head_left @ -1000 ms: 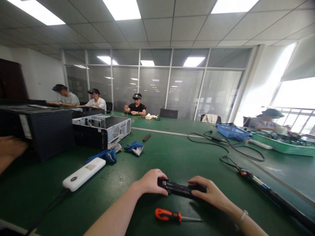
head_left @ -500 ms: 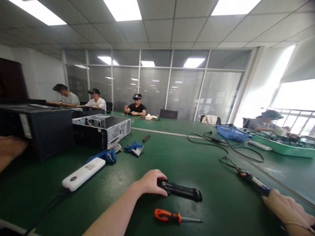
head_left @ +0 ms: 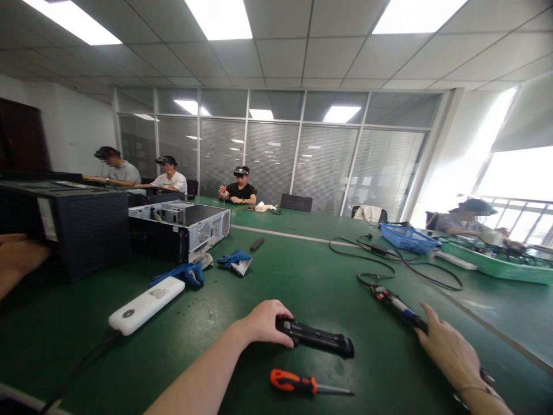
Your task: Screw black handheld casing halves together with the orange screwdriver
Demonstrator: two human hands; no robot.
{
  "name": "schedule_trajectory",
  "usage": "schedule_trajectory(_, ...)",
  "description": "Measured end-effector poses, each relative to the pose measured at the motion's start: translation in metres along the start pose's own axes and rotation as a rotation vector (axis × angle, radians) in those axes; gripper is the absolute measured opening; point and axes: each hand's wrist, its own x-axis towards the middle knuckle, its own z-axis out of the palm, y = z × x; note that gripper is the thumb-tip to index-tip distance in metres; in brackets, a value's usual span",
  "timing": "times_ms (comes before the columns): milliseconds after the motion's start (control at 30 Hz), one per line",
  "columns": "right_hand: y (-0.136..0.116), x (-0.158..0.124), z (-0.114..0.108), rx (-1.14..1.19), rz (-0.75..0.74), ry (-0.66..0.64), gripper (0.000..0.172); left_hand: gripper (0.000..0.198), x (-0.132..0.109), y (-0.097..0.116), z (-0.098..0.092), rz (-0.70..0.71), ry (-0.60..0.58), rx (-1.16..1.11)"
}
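On the green table (head_left: pixel 302 253), my left hand (head_left: pixel 270 323) grips the near end of a long black plastic casing (head_left: pixel 319 337). The casing lies almost level, its far end pointing right. In front of it rests an orange-and-black screwdriver (head_left: pixel 294 381), shaft to the right. Over on the right, my right hand (head_left: pixel 451 346) lies over the handle part of a slim corded device with exposed wiring (head_left: pixel 397 305). Its cable (head_left: pixel 384 275) runs off toward the back. The palm hides part of the device, and a dark end shows by the wrist.
A white power strip (head_left: pixel 147 305), blue work gloves (head_left: pixel 235 260) and an opened computer case (head_left: pixel 185 227) are at left. Another person's hand (head_left: pixel 21 253) is at a black case (head_left: pixel 95 230). Blue (head_left: pixel 408 237) and green baskets (head_left: pixel 496 262) stand back right; several people sit around.
My right hand has moved left and slightly inward, bringing the corded device with it. The left hand, the black casing and the screwdriver stay practically in place.
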Motion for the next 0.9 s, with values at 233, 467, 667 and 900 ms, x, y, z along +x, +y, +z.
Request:
schedule_trajectory(233, -0.102, -0.015, -0.023, 0.112, -0.243, -0.059, 0.063, 0.059, 0.001, -0.001, 0.002, -0.013, 0.004, 0.004)
schedule_trajectory(467, -0.18, -0.035, -0.035, 0.456, -0.48, -0.166, 0.073, 0.058, 0.001, 0.004, -0.002, 0.018, 0.004, 0.065)
schedule_trajectory(667, -0.206, -0.038, -0.053, 0.644, -0.59, -0.37, 0.075, 0.054, -0.001, 0.014, -0.009, 0.024, -0.027, 0.184)
schedule_trajectory(900, -0.208, -0.044, -0.06, 0.739, -0.614, -0.391, 0.069, 0.055, -0.004, 0.024, -0.014, 0.018, -0.019, 0.224)
